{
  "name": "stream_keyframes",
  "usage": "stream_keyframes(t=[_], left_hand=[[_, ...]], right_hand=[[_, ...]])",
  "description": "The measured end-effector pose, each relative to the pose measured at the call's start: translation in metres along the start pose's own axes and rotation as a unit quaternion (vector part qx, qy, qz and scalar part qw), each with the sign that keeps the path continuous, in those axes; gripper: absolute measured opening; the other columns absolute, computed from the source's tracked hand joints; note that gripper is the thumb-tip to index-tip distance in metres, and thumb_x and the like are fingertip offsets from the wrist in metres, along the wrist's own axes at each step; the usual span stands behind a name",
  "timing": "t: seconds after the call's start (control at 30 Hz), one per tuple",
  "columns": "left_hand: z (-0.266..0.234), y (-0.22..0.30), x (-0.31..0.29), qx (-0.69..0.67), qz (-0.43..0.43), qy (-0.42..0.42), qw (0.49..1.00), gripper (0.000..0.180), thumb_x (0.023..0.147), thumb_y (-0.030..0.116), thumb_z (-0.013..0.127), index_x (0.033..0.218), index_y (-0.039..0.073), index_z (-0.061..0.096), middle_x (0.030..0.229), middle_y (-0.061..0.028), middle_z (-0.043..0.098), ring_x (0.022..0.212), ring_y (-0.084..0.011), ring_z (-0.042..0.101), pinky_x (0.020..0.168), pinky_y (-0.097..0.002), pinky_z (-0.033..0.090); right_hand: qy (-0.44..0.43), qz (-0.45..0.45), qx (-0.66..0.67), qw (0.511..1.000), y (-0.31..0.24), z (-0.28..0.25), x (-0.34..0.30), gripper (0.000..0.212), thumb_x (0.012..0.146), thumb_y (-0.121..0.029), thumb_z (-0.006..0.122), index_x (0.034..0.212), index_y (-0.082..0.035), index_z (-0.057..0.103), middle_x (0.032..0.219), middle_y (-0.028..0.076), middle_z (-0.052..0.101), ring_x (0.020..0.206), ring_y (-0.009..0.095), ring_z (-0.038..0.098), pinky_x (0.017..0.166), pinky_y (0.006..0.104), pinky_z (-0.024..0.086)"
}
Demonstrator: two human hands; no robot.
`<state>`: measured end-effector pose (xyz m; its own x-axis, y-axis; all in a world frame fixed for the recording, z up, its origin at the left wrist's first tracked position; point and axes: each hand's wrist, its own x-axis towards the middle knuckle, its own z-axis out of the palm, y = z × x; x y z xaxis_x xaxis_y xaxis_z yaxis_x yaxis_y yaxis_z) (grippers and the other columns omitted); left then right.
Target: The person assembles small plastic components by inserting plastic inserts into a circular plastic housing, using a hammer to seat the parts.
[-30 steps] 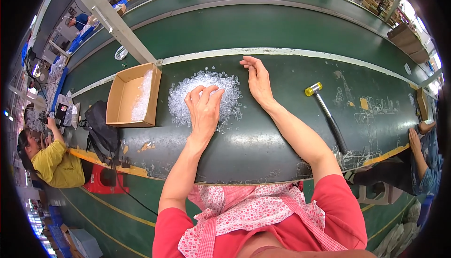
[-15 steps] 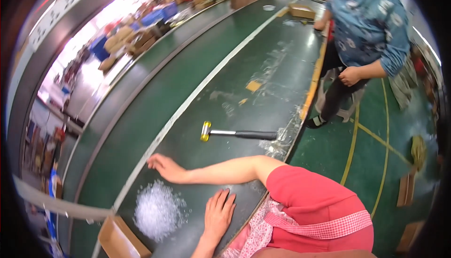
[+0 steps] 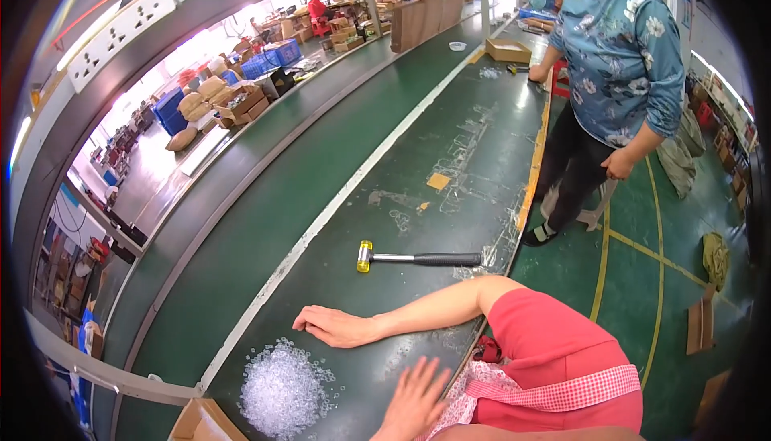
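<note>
A loose pile of small clear plastic rings (image 3: 285, 390) lies on the dark green worktable (image 3: 341, 292). My right hand (image 3: 337, 326) reaches in from the right just beyond the pile, fingers loosely bent and nothing seen in them. Nearer to me, my left hand (image 3: 416, 397) is open with its fingers spread, to the right of the pile by the table edge. It looks empty too. Farther along the table lies a mallet (image 3: 422, 259) with yellow faces and a black grip, touched by neither hand.
A cardboard box (image 3: 207, 423) stands at the lower left beside the pile. A white strip (image 3: 321, 220) divides the table from the green conveyor belt (image 3: 265, 216). At the far right end a person (image 3: 614, 59) in a blue flowered top stands near another carton (image 3: 514, 50).
The whole view has shifted. My right hand has drawn back a little to the right of the pile. My left hand has moved right, toward the table edge, and its fingers have spread.
</note>
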<state>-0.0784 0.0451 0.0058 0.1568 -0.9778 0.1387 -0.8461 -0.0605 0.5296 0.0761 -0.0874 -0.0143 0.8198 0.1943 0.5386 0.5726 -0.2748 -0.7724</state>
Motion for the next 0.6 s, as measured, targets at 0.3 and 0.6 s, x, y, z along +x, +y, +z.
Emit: stream_keyframes(t=[0.3,0.6], left_hand=[[0.017,0.000,-0.002,0.212,0.082,-0.077,0.971,0.054,0.094,0.024,0.044,0.146,0.011,0.043,0.163,-0.0150,0.023,0.150,-0.0317,0.022,0.121,-0.0531,0.017],[0.059,-0.009,-0.009,0.179,0.076,0.098,0.976,0.040,0.092,0.026,0.049,0.126,0.010,0.062,0.159,-0.0159,0.030,0.149,-0.0337,0.023,0.122,-0.0535,0.015]], right_hand=[[-0.024,-0.011,-0.158,0.987,0.003,-0.006,0.022,0.015,0.094,-0.008,0.056,0.108,-0.006,0.063,0.095,0.016,0.062,0.086,0.037,0.065,0.072,0.0431,0.053],[-0.074,-0.012,-0.181,0.981,-0.011,0.007,0.035,0.016,0.097,-0.003,0.054,0.110,-0.004,0.063,0.087,0.014,0.059,0.077,0.030,0.062,0.071,0.0366,0.049]])
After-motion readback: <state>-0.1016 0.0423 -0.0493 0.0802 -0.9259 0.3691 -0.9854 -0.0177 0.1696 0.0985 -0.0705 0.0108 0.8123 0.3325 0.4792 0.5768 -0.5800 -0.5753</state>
